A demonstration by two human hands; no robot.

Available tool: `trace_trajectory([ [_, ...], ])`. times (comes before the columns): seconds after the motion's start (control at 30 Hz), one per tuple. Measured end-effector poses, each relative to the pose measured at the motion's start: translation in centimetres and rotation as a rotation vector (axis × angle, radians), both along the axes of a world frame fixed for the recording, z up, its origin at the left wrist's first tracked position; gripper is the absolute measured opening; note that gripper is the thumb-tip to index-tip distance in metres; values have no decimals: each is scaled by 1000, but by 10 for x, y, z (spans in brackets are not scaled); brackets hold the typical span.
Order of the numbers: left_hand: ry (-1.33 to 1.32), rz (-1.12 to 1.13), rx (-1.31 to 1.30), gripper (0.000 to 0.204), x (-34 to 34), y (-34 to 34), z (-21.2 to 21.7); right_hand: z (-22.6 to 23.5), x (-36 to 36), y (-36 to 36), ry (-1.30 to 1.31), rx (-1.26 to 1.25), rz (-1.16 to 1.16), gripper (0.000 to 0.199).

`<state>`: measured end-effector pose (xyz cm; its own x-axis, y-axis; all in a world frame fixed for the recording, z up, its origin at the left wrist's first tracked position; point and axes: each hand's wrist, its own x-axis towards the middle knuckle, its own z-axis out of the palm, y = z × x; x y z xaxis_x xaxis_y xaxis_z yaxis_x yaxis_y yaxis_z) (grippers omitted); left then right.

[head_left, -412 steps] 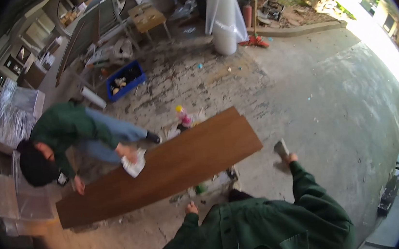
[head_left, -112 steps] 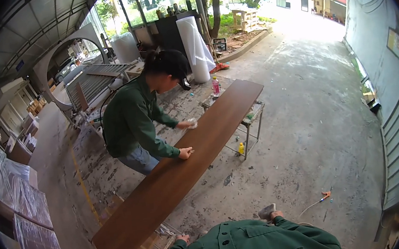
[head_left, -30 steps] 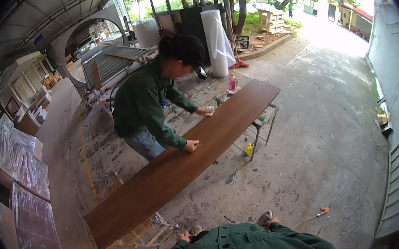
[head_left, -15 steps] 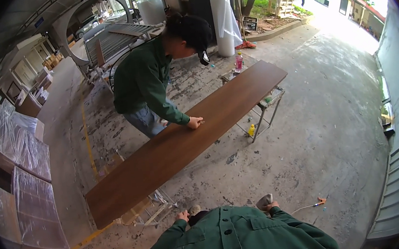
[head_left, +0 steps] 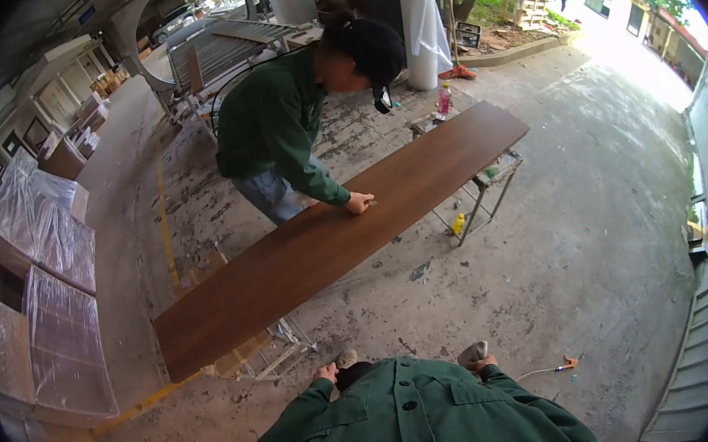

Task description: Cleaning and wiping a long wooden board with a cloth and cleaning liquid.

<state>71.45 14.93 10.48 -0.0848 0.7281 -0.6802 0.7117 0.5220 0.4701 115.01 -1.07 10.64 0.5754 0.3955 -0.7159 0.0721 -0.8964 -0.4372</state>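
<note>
My left hand (head_left: 327,373) hangs low at my side, its fingers curled closed; whether anything is in it is hidden. My right hand (head_left: 483,364) is down by my other side, beside a grey shoe (head_left: 473,352), its fingers also curled in and mostly hidden by the sleeve. Neither hand touches the long brown wood-grain board (head_left: 290,271) in front of me. It lies flat and slanted across metal stands (head_left: 485,194). A co-worker (head_left: 275,126) in a green jacket leans over its far side, one hand (head_left: 360,201) pinching something small against the board's surface.
A yellow bottle (head_left: 458,224) stands under the board's right end, a pink bottle (head_left: 444,101) behind it. An orange-tipped hose (head_left: 567,363) lies near my right side. Film-wrapped panels (head_left: 63,329) stack at left. A bubble-wrap roll (head_left: 420,33) and a roller conveyor (head_left: 220,58) stand behind.
The view has shifted slightly, so the board and co-worker appear farther right. The co-worker's hand stays near the board's middle. My hands remain low at my sides.
</note>
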Motion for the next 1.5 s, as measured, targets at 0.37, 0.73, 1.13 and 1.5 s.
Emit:
trace_trajectory([
  [0.37,-41,-4,60,41,0,-7,4,-22,6,-2,-17,19,-2,45],
  [0.73,39,9,-60,40,2,2,19,22,-14,14,-32,7,-8,44],
  [1.13,51,-14,-8,42,-2,-6,19,19,-12,12,-44,-4,12,44],
  [1.5,47,-18,5,40,-6,-10,7,1,-6,4,-18,34,10,42],
])
